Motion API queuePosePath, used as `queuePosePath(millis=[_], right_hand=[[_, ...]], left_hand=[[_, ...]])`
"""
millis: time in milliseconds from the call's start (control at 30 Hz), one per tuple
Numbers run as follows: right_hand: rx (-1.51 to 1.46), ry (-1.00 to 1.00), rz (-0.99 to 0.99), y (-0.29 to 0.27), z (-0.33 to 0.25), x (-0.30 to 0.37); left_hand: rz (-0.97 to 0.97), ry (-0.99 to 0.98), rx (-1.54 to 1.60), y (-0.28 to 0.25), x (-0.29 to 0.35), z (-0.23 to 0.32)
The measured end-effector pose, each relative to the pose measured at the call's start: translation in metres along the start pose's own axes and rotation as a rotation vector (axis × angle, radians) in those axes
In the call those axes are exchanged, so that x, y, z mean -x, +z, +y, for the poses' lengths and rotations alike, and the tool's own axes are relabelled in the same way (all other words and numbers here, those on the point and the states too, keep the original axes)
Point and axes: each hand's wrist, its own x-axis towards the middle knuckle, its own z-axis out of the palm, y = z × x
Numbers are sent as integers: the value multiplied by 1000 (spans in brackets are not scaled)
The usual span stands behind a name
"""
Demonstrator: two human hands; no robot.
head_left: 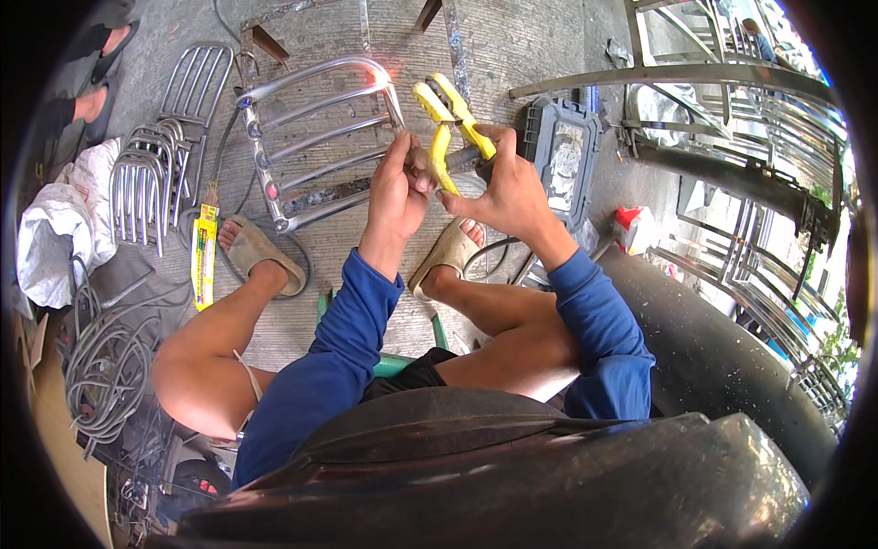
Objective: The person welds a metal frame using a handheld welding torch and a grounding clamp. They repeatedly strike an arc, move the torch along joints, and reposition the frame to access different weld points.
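My right hand (pixel 498 192) grips a yellow welding electrode holder (pixel 441 151) by its handle and lever. Its jaws point away from me. My left hand (pixel 398 188) is closed just left of the holder, thumb and fingers pinched together; what they hold, if anything, is too small to make out. Beyond my left hand a shiny tubular metal frame with several crossbars (pixel 320 146) rests on a rusty bar stand (pixel 352 189). At the frame's far right corner, an orange-red glow (pixel 378 77) shows on the tube.
More barred metal frames (pixel 151 174) are stacked at the left, near a white sack (pixel 64 229). A yellow packet of thin rods (pixel 205 256) lies beside my left foot. Coiled grey cable (pixel 110 375) is lower left. A dark plastic case (pixel 562 156) and metal racks (pixel 741 78) stand right.
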Motion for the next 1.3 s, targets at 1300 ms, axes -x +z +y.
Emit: queuePosePath(millis=[1300], right_hand=[[-25,31,-10,0,2,-2]], left_hand=[[3,-25,8,3,-2,3]])
